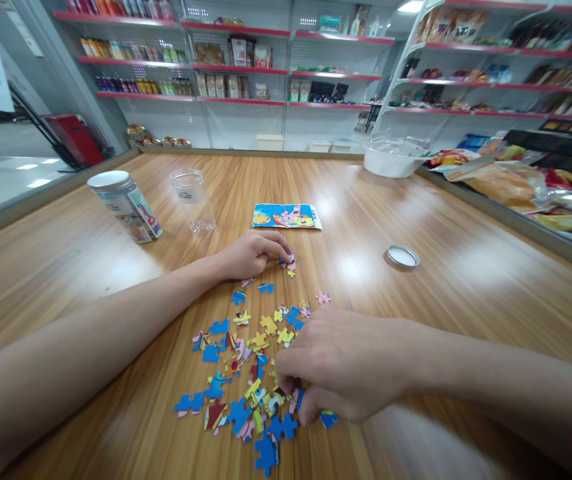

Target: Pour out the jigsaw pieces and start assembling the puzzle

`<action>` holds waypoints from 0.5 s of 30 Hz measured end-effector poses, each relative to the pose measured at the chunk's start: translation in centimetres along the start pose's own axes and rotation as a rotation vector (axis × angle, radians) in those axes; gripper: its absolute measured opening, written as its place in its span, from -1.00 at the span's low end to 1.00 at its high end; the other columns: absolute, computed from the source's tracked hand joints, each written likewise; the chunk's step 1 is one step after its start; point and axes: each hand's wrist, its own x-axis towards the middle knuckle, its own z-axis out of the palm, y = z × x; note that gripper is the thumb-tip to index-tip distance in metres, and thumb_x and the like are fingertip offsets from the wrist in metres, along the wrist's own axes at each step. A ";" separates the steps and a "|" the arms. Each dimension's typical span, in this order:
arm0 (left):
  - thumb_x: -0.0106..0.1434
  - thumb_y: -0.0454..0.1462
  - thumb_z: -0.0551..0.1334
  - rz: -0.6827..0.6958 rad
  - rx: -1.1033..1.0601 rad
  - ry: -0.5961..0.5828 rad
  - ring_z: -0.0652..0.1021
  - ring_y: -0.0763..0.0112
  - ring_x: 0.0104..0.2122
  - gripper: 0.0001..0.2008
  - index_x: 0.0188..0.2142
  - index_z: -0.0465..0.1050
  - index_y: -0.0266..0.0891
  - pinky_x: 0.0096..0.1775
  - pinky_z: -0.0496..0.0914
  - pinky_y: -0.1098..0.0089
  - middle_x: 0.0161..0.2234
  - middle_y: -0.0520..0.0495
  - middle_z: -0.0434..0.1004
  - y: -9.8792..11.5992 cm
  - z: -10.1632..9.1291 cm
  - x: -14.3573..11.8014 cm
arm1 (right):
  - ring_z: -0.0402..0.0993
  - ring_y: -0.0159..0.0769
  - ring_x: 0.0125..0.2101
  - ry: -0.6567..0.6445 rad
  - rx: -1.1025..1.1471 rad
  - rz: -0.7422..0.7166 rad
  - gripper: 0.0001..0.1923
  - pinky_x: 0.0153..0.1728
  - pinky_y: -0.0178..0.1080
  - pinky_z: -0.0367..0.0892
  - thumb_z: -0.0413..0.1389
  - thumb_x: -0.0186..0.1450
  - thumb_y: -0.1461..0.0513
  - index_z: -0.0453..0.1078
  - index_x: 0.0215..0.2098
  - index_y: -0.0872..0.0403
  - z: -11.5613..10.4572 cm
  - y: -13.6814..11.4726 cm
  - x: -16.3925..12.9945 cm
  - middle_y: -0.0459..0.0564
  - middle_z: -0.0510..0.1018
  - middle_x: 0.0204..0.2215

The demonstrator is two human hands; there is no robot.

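My left hand [250, 255] rests on the wooden table, its fingertips closed down on a small cluster of joined puzzle pieces [291, 263] with pink and yellow on them. My right hand [343, 360] reaches over the loose pile of jigsaw pieces [239, 412], mostly blue and yellow. Its index finger and thumb are bent but apart, with pieces between and under them. The other right fingers are hidden behind the hand. Beyond my left hand lies the picture card [287, 217], showing cartoon figures on blue. A single pink piece [323, 298] lies above my right hand.
A lidded can with a printed label [129, 207] and an open clear plastic jar [195, 203] stand at the left. A round silver lid [403, 257] lies at the right. Farther back are a white basket [393, 160] and several snack packets [499, 181]. Stocked shelves [236, 67] line the wall.
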 end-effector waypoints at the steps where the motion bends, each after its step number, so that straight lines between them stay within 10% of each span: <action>1: 0.04 -0.63 -0.01 -0.003 -0.002 -0.002 0.59 0.38 -0.15 -0.47 -0.22 0.61 -0.25 -0.06 0.50 0.28 -0.16 -0.12 0.61 0.0 0.0 0.0 | 0.29 -0.42 -0.60 0.007 -0.019 0.004 -0.79 -0.59 -0.31 -0.11 0.29 0.20 0.13 0.50 -0.24 0.05 0.0 -0.1 0.0 -0.12 0.57 -0.52; 15: 0.04 -0.64 0.02 -0.025 0.122 0.051 0.47 0.51 -0.33 -0.45 -0.26 0.66 -0.14 -0.22 0.47 0.36 -0.06 -0.11 0.40 -0.2 0.1 -0.3 | 0.35 -0.43 -0.47 0.062 0.064 -0.115 -0.89 -0.52 -0.33 0.09 0.25 0.23 0.24 0.43 -0.36 0.13 0.1 -0.2 -0.1 -0.08 0.55 -0.37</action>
